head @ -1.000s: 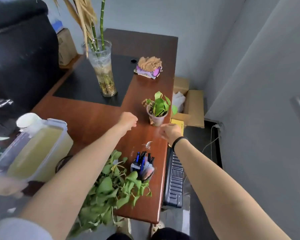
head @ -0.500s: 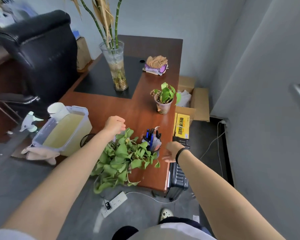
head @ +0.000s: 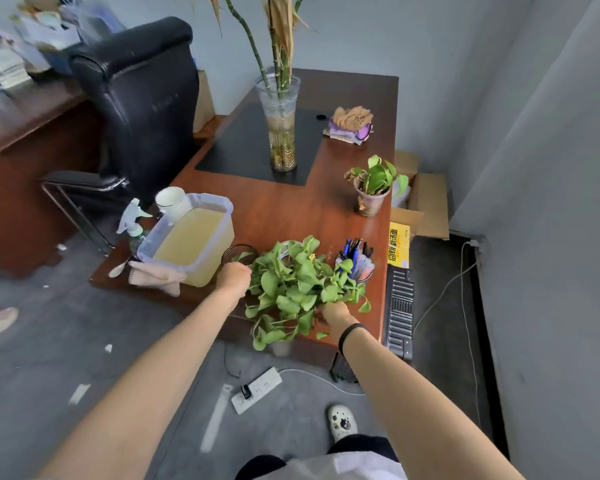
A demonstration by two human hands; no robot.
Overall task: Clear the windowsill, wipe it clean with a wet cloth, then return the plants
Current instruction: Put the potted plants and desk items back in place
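Observation:
A bushy green trailing plant (head: 291, 282) sits at the near edge of the wooden desk (head: 291, 216), its pot hidden by leaves. My left hand (head: 234, 278) is curled against the plant's left side with its fingertips among the leaves. On the plant's near right side, my right hand (head: 333, 315) reaches under the foliage, fingers hidden. A small plant in a clear cup (head: 371, 192) stands by the right edge. A tall glass vase of bamboo (head: 280, 133) stands on the black mat. A pink cloth (head: 156, 277) lies against a tub of yellowish water (head: 191, 237).
A pen cup (head: 355, 263) stands just right of the leafy plant. A spray bottle (head: 132, 220) and white cup (head: 172, 200) sit by the tub. Folded cloths (head: 352, 124) lie at the back. A black chair (head: 136, 98) stands left; a power strip (head: 257, 393) lies on the floor.
My view has pulled back from the desk. Both hands came away from the small cup plant and closed in on either side of the leafy plant.

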